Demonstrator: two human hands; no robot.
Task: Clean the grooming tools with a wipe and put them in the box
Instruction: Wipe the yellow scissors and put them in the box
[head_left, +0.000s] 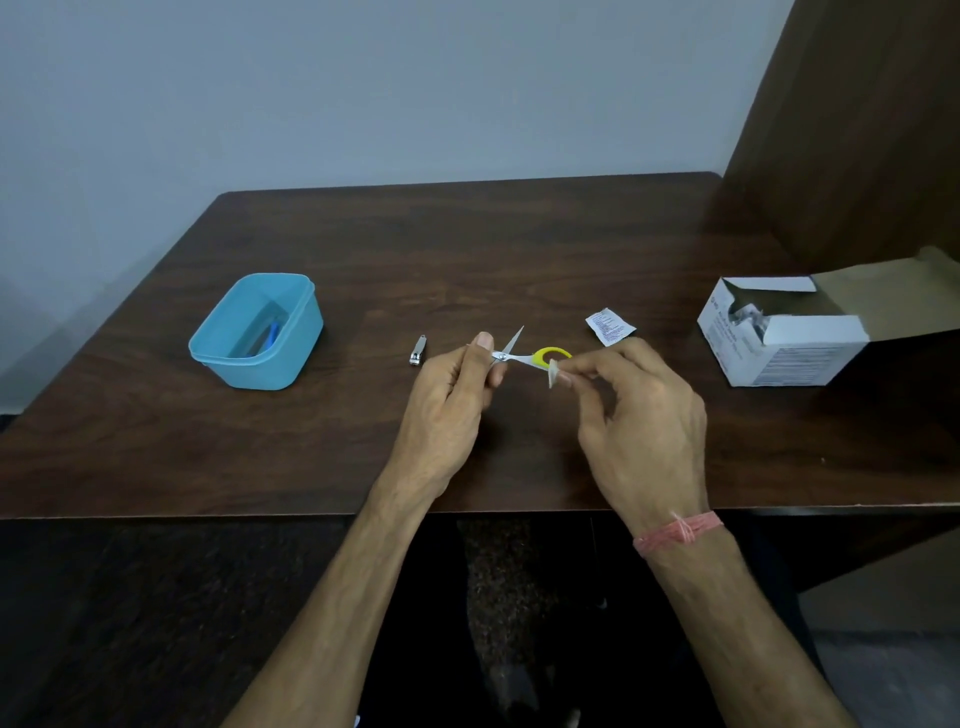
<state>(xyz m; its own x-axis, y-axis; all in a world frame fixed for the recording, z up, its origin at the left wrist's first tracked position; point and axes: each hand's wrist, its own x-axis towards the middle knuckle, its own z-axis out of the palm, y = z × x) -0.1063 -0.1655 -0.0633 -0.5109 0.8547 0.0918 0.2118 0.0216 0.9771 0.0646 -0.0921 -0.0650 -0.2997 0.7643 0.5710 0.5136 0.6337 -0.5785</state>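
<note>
My left hand (457, 395) pinches small scissors (524, 355) near the pivot, blades pointing up and away, yellow handles toward the right. My right hand (628, 415) pinches a small folded white wipe (554, 373) against the yellow handle. A silver nail clipper (418, 350) lies on the table just left of my left hand. The blue plastic box (301, 332) stands at the left with a blue tool (271, 335) inside.
A torn white wipe sachet (609, 326) lies behind my right hand. An open white carton of wipes (784, 343) sits at the right, by a brown panel. The dark wooden table (467, 249) ends at a front edge near my wrists.
</note>
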